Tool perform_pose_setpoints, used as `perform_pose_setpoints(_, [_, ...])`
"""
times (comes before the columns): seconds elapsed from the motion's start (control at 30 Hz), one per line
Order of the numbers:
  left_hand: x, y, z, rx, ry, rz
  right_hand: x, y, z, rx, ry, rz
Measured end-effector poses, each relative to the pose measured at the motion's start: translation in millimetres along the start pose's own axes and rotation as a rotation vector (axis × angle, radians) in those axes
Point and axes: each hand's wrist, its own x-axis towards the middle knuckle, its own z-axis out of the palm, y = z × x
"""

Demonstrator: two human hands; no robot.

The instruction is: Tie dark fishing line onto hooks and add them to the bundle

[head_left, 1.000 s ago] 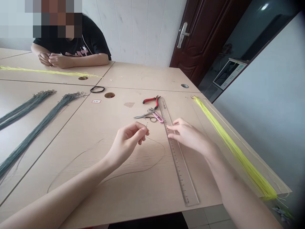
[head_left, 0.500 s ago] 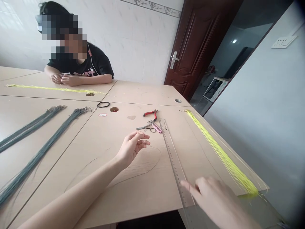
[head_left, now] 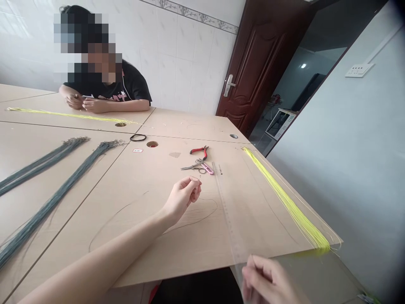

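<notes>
My left hand [head_left: 184,196] hovers over the middle of the wooden table [head_left: 133,219], fingers pinched on the end of a thin dark cord [head_left: 190,219] that loops across the tabletop. My right hand [head_left: 268,280] is at the near table edge, fingers curled round the near end of a long clear ruler [head_left: 226,211], which looks blurred. Scissors with pink handles [head_left: 199,167] and red-handled pliers [head_left: 200,150] lie just beyond my left hand.
A bundle of yellow cords [head_left: 284,200] runs along the table's right edge. Two bundles of dark grey cords [head_left: 57,196] lie at the left. A black loop [head_left: 138,137] sits near a cable hole. A person in a black shirt [head_left: 104,86] sits at the far left.
My right hand drew back from the ruler's middle to the near table edge and took hold of the ruler's end. The view tilted upward. My left hand kept its pinch on the cord.
</notes>
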Motion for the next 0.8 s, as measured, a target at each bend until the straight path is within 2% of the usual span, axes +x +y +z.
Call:
perform_pose_setpoints(0.1, [-3,-5,1.7,0.006,0.037,0.057,3,-18,-9,0.306,0.054,-0.287])
perform_pose_setpoints(0.23, [-8,-7,3.5,0.022,0.090,0.130,26,-64,-15,0.408,0.169,-0.584])
perform_pose_setpoints(0.33, [-12,-6,3.1,0.041,0.138,0.166,57,-95,-10,0.407,0.106,-0.761])
perform_pose_setpoints(0.43, [-13,-6,1.2,0.051,0.190,0.174,88,-109,-3,0.446,0.018,-0.910])
perform_pose_setpoints(0.6, [-13,-5,1.2,0.052,0.239,0.141,112,-96,-2,0.469,-0.123,-1.017])
perform_pose_setpoints(0.7, [-16,-1,5.3,0.055,0.231,0.125,107,-86,-7,0.485,-0.165,-1.041])
perform_pose_setpoints(0.8, [-21,2,8.7,0.064,0.176,0.129,98,-85,-10,0.497,-0.169,-0.983])
